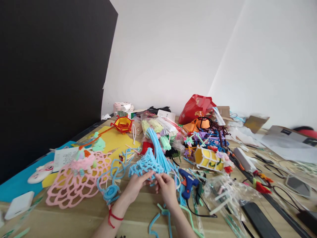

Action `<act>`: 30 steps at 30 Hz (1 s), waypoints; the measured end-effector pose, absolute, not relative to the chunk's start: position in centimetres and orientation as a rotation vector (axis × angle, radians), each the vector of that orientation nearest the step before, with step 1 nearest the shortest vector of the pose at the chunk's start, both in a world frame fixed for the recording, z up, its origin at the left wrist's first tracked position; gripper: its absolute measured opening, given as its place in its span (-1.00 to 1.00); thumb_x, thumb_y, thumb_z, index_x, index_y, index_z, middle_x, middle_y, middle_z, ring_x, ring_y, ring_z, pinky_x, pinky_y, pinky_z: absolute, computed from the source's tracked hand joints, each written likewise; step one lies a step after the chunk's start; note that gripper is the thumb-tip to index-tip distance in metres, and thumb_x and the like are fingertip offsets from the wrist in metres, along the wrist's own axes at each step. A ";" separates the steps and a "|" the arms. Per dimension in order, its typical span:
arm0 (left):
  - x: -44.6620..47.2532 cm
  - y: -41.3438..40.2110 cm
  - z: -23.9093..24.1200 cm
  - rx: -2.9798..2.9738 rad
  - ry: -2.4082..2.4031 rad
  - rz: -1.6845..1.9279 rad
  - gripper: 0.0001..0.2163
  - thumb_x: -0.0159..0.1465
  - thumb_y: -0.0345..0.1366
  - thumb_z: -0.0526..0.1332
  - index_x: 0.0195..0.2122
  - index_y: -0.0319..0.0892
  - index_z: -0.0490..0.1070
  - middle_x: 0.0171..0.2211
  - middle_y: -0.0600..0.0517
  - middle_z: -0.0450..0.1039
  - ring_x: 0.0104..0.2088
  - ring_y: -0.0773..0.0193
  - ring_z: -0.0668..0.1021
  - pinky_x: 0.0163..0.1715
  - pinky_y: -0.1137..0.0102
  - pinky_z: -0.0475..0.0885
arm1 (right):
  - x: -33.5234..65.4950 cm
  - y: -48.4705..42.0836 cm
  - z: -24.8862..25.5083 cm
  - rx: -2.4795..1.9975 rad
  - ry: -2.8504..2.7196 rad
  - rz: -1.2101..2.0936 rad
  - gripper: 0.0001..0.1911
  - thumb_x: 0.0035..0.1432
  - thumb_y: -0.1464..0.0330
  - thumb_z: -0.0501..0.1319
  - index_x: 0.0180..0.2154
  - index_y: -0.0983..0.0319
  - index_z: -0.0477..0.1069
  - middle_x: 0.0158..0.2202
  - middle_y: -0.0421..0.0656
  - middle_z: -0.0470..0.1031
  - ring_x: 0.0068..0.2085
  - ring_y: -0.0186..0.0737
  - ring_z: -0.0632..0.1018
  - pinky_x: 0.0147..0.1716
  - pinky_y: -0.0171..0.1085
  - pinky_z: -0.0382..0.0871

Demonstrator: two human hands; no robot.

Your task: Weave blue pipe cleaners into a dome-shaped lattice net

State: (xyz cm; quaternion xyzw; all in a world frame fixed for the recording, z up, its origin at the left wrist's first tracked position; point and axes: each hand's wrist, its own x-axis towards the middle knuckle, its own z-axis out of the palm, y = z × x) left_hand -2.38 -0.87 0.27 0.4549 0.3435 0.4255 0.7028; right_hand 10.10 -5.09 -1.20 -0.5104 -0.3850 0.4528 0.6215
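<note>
Both hands are on the light-blue pipe-cleaner mesh near the desk's front edge: left hand pinches its lower rim, right hand grips the loose stems beside it. Part is woven into a net; long stems fan upward unwoven, so I'd judge it half done. A finished pink mesh lies left, a blue glue gun right.

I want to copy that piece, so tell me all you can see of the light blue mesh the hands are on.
The blue mesh looks woven from fuzzy light blue pipe cleaners into a fan-shaped net of open loops. Long loose stems rise from it, slanting up and back. It sits low over the wooden table, its near edge pinched by the left hand and the right hand. A blue glue gun lies just right of it.
</note>
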 end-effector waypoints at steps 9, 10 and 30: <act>-2.9 -0.3 0.9 1.041 0.805 0.966 -0.74 -0.09 -0.29 0.42 -0.35 -0.22 0.52 -0.36 0.00 0.57 -0.39 0.24 0.56 -0.37 0.38 0.47 | 10.1 -5.3 -0.8 -0.947 -0.878 1.194 -0.65 -0.14 0.10 0.35 -0.48 0.26 0.43 -0.57 -0.17 0.53 -0.59 -0.28 0.50 -0.50 -0.29 0.41; -3.1 -0.2 1.1 1.059 0.808 0.955 -0.74 -0.09 -0.28 0.42 -0.35 -0.22 0.52 -0.37 -0.01 0.57 -0.40 0.24 0.56 -0.38 0.38 0.47 | 10.1 -5.3 -0.8 -0.943 -0.882 1.190 -0.65 -0.13 0.10 0.35 -0.48 0.26 0.43 -0.57 -0.18 0.53 -0.59 -0.29 0.49 -0.50 -0.29 0.41; -2.1 -1.0 0.5 1.407 0.923 1.217 -0.87 0.02 -0.31 0.33 -0.41 -0.23 0.51 -0.36 -0.03 0.60 -0.28 0.13 0.59 -0.18 0.29 0.45 | 8.5 -6.3 -2.5 -1.409 -1.172 0.539 -0.74 0.11 0.23 0.12 -0.47 0.26 0.41 -0.66 -0.33 0.15 -0.60 -0.38 0.18 -0.59 -0.38 0.05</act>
